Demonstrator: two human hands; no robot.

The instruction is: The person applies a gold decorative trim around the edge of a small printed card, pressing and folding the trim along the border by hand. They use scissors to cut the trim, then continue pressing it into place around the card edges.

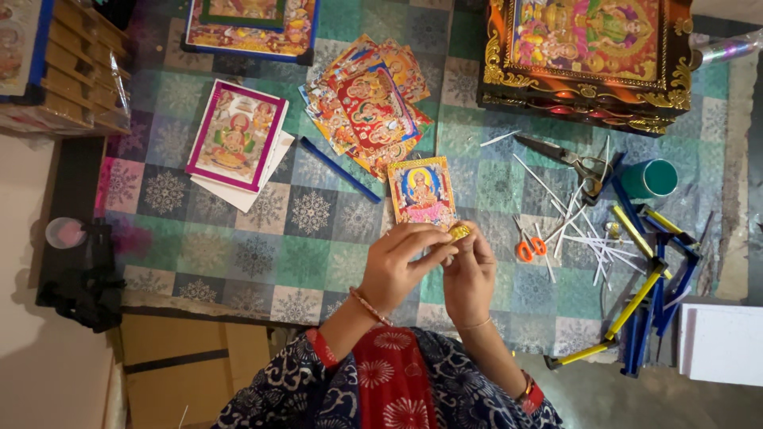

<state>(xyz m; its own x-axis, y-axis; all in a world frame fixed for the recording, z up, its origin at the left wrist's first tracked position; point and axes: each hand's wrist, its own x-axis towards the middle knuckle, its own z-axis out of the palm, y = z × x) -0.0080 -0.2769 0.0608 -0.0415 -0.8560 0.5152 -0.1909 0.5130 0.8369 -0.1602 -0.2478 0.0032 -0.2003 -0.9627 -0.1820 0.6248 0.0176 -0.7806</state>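
Note:
My left hand (395, 264) and my right hand (470, 270) meet over the patterned mat, both pinching a small gold ornament (459, 231) between the fingertips. Just beyond the fingers lies a small gold-bordered religious picture (422, 191), flat on the mat. A fanned pile of similar colourful prints (368, 103) lies further back. Orange-handled scissors (528, 245) rest right of my right hand.
A pink-bordered print on white sheets (237, 135) lies at left, and a blue strip (340, 170) beside it. A large ornate gold frame (588, 56) stands back right. Pliers (574, 162), a teal tape roll (653, 178), white sticks (574, 218) and blue-yellow frame strips (648, 294) crowd the right.

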